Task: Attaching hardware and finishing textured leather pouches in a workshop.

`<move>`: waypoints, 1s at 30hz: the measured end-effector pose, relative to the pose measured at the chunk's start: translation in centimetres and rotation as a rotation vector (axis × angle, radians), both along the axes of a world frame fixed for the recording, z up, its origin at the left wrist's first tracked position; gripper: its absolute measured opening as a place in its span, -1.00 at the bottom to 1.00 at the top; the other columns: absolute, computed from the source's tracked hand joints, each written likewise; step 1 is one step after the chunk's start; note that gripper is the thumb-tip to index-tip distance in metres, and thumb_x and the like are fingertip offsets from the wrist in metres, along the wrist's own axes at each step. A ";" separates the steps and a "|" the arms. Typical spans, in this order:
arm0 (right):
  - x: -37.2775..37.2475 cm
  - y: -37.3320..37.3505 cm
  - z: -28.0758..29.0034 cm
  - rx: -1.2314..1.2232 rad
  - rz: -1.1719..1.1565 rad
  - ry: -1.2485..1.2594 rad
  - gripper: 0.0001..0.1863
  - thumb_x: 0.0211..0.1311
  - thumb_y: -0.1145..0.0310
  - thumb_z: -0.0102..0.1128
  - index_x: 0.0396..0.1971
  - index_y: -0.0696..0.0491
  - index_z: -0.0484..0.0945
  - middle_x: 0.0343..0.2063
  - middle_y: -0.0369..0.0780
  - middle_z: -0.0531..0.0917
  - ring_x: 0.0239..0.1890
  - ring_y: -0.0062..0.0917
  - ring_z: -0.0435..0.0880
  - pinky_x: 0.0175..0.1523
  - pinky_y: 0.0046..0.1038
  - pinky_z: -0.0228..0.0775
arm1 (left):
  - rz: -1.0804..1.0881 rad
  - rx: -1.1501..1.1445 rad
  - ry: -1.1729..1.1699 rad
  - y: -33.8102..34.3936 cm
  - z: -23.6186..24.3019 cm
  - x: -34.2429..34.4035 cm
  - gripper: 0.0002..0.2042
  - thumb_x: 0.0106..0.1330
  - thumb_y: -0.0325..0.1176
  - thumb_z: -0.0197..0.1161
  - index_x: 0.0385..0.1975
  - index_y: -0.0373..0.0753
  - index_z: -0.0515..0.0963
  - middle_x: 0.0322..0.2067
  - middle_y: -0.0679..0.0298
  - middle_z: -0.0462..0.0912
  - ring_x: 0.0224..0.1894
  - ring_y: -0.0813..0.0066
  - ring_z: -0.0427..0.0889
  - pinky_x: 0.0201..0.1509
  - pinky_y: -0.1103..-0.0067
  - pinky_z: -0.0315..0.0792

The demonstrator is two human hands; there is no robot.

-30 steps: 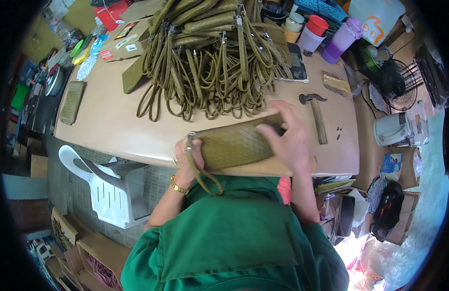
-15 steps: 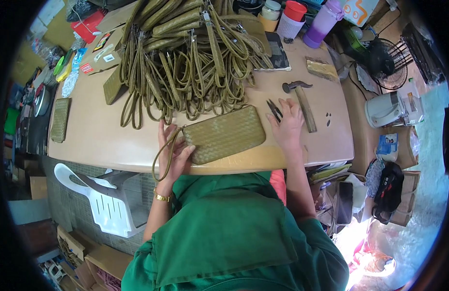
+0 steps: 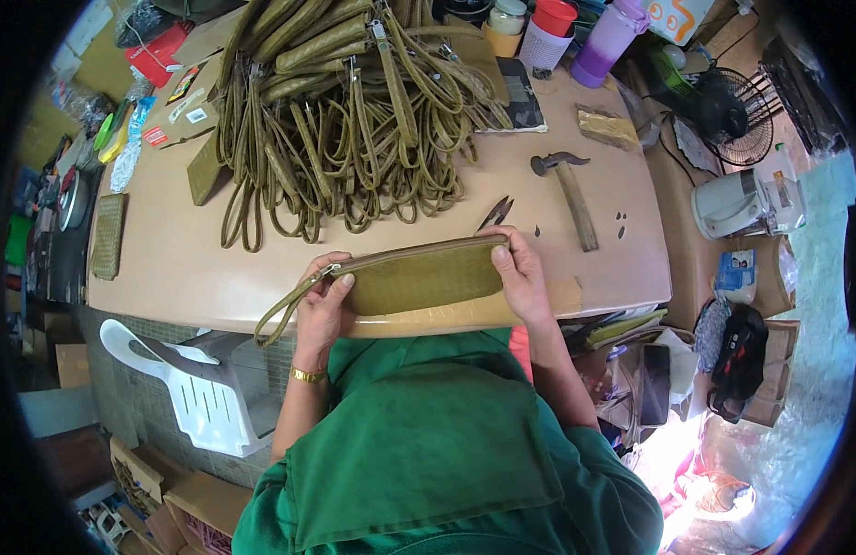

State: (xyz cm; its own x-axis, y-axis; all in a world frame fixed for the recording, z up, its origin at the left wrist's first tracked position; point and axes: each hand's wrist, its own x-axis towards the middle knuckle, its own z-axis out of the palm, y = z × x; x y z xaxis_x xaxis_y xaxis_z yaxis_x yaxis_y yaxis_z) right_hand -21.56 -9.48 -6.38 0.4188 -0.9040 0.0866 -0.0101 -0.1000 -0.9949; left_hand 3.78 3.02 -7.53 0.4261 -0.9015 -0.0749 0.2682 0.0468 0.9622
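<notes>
The pouch (image 3: 423,277) is at the tabletop's (image 3: 183,254) near edge, its long axis running almost nine to three o'clock, right end slightly higher. Both hands are equally near: the left hand's (image 3: 322,303) fingers grip its nine o'clock end, beside the strap (image 3: 282,313), and the right hand's (image 3: 524,279) hold its three o'clock end. The snips (image 3: 496,214) lie at eleven o'clock from the right hand, the hammer (image 3: 574,205) at one.

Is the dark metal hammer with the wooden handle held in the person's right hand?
No, the hammer lies on the tan tabletop, and the right hand holds one end of the olive-green woven zippered pouch.
</notes>
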 end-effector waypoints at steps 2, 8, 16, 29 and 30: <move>0.0 0.1 -0.4 -0.061 -0.036 -0.010 -0.72 0.37 0.21 0.07 -0.16 0.14 0.49 -0.49 -0.38 0.49 -0.39 -0.72 0.36 -0.26 -0.62 0.25 | -0.017 -0.070 -0.024 -0.1 0.9 -0.3 -0.76 0.32 -0.42 0.21 -0.05 -0.30 0.49 -0.19 0.34 0.57 -0.12 0.63 0.48 0.04 0.67 0.35; 1.2 1.5 -1.1 -0.251 -0.336 0.155 -0.69 0.38 0.18 0.05 -0.26 0.18 0.50 -0.61 -0.27 0.44 -0.50 -0.63 0.35 -0.37 -0.52 0.24 | 0.261 0.009 -0.236 0.1 -0.5 -2.5 -0.76 0.47 -0.24 0.03 -0.24 -0.30 0.51 -0.37 0.42 0.54 -0.29 0.74 0.40 -0.17 0.69 0.35; 0.2 -0.3 -2.8 -0.252 -0.330 0.427 -0.56 0.46 0.14 -0.19 -0.30 0.26 0.47 -0.59 0.09 0.47 -0.51 -0.08 0.45 -0.34 -0.19 0.27 | 0.199 0.057 -0.327 -0.5 0.7 -3.1 -0.56 0.52 -0.11 -0.12 -0.48 -0.31 0.50 -0.62 0.49 0.46 -0.55 0.79 0.33 -0.47 0.72 0.28; -1.0 -1.8 -2.2 -0.347 -0.342 0.592 -0.56 0.47 0.17 -0.23 -0.24 0.27 0.49 -0.41 0.17 0.55 -0.33 0.06 0.51 -0.21 -0.17 0.32 | -0.110 -0.123 0.193 -0.2 -1.2 -2.3 -0.79 0.41 -0.32 0.09 -0.13 -0.31 0.53 -0.14 0.30 0.60 -0.32 0.72 0.42 -0.19 0.68 0.39; -0.9 -1.9 -1.6 -0.330 -0.312 0.626 -0.58 0.47 0.19 -0.22 -0.24 0.27 0.49 -0.40 0.17 0.55 -0.32 0.06 0.51 -0.21 -0.18 0.32 | -0.084 -0.122 0.348 -0.6 -1.2 -2.5 -0.82 0.42 -0.33 0.08 -0.20 -0.29 0.56 -0.16 0.31 0.62 -0.30 0.70 0.46 -0.17 0.67 0.40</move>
